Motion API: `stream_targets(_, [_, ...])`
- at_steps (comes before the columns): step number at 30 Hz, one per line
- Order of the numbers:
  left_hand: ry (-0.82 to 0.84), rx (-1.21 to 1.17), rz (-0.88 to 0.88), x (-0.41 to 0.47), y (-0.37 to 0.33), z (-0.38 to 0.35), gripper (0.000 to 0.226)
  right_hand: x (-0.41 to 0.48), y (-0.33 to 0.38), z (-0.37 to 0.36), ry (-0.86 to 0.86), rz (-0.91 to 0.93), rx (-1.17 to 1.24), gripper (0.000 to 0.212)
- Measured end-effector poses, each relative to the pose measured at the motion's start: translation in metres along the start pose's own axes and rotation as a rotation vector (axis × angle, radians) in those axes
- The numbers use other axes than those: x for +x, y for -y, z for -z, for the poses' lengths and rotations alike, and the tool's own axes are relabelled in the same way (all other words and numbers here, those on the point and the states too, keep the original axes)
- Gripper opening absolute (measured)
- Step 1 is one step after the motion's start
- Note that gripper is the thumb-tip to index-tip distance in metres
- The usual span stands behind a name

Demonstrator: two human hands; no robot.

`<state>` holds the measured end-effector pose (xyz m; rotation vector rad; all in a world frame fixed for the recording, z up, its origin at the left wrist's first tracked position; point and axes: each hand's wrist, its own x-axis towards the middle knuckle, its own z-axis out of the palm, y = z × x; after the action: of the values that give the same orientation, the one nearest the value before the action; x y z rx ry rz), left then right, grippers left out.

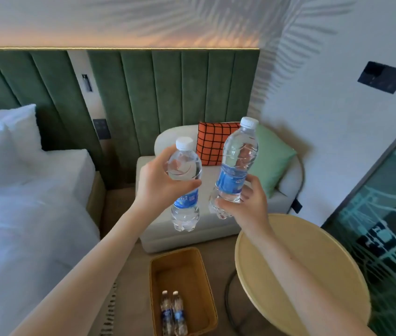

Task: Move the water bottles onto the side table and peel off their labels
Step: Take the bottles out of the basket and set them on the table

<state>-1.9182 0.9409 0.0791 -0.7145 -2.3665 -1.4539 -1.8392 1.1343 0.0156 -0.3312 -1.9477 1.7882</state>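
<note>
Both hands are raised in front of me, each holding a clear water bottle with a white cap and a blue label. My left hand point(161, 181) grips the left bottle point(185, 190) around its upper body, nearly upright. My right hand point(245, 204) grips the right bottle point(237, 166) near its base, tilted with the cap up and to the right. The round pale-yellow side table point(313, 251) lies below my right forearm with nothing seen on its visible top. Two more blue-labelled bottles point(174, 314) lie in a wicker basket point(165, 267) on the floor.
A white armchair point(214, 229) with an orange checked cushion point(210, 144) and a green cushion point(273, 156) stands behind the bottles. The bed point(22, 202) fills the left side. A glass panel point(386, 226) is at the right.
</note>
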Motion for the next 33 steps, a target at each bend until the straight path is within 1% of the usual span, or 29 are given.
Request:
stream_targets(2, [0.054,-0.015,-0.022,-0.003,0.002,-0.015,0.069,-0.009,-0.005,0.016,-0.044,-0.025,-0.001,0.066])
stream_targets(5, [0.153,-0.046,-0.032,-0.007,0.002,-0.042,0.07,-0.026,-0.012,0.04,-0.091,-0.068,-0.03,0.06])
stream_targets(7, [0.212,-0.067,-0.043,-0.011,-0.001,-0.063,0.071,-0.037,-0.017,0.059,-0.152,-0.094,-0.046,0.057])
stream_targets(11, [0.297,-0.136,-0.052,-0.026,-0.009,-0.11,0.066,-0.051,-0.029,0.104,-0.276,-0.126,-0.088,0.059])
stream_targets(13, [0.339,-0.16,-0.036,-0.034,-0.015,-0.137,0.068,-0.056,-0.036,0.131,-0.328,-0.141,-0.088,0.062])
stream_targets(18, [0.391,-0.151,-0.014,-0.055,-0.03,-0.222,0.068,-0.066,-0.062,0.21,-0.378,-0.175,-0.127,0.061])
stream_targets(23, [0.397,-0.122,0.064,-0.077,-0.043,-0.316,0.069,-0.064,-0.112,0.293,-0.386,-0.24,-0.173,0.061])
stream_targets(28, [0.419,-0.119,0.168,-0.095,-0.048,-0.412,0.065,-0.047,-0.184,0.365,-0.396,-0.321,-0.171,0.057])
stream_targets(31, [0.446,-0.115,0.171,-0.096,-0.04,-0.47,0.065,-0.028,-0.236,0.401,-0.432,-0.315,-0.169,0.056])
stream_targets(33, [0.481,-0.117,0.199,-0.092,-0.026,-0.51,0.065,-0.011,-0.274,0.422,-0.454,-0.276,-0.173,0.057])
